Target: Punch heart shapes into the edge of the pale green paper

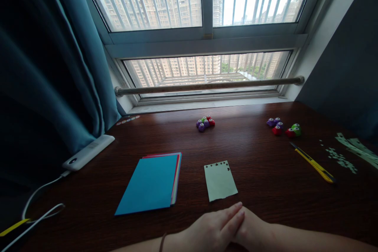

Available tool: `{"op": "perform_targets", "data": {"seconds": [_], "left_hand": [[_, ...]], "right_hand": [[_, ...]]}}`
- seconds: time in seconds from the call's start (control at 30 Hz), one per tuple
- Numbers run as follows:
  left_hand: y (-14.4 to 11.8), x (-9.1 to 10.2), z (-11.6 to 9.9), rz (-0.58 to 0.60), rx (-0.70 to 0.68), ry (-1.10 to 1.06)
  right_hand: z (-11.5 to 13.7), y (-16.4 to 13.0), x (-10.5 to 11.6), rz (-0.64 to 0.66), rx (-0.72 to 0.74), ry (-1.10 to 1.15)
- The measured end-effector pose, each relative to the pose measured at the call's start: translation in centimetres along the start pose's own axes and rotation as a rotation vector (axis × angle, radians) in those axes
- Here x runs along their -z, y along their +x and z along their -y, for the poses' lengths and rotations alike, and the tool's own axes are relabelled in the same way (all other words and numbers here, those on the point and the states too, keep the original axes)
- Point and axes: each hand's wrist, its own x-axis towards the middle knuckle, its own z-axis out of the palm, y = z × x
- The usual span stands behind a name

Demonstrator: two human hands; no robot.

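My left hand [211,226] rests at the bottom middle of the head view, its fingers wrapped over the back of my right hand [251,222]. The right hand's fingers are hidden beneath it. Just beyond the fingertips lies a pale green sheet of paper [221,183], with small star and heart shapes punched along its top edge and corner. Its lower edge looks torn. To the left is a stack of coloured paper [150,185] with a blue sheet on top. Neither the sheet nor the stack is touched by a hand.
On the dark wooden table [251,145] are small craft punches [205,123], more punches [283,126], a yellow utility knife [314,163], pale paper cutouts [341,160] and paper strips [357,149]. A white power strip [88,152] with a cable lies by the blue curtain [79,67].
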Motion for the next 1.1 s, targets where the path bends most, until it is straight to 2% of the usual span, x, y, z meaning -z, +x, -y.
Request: {"op": "perform_targets", "data": {"seconds": [0.3,0.63,1.1], "left_hand": [[-0.1,-0.3,0.2,-0.023,-0.015,0.002],[-0.1,-0.3,0.1,0.003,-0.006,-0.005],[-0.2,-0.3,0.3,-0.008,-0.007,0.000]], "right_hand": [[-0.4,0.0,-0.7,-0.013,0.003,-0.020],[-1.0,0.0,-1.3,-0.035,0.041,-0.022],[-3.0,-0.1,-3.5,-0.013,0.031,-0.041]]}}
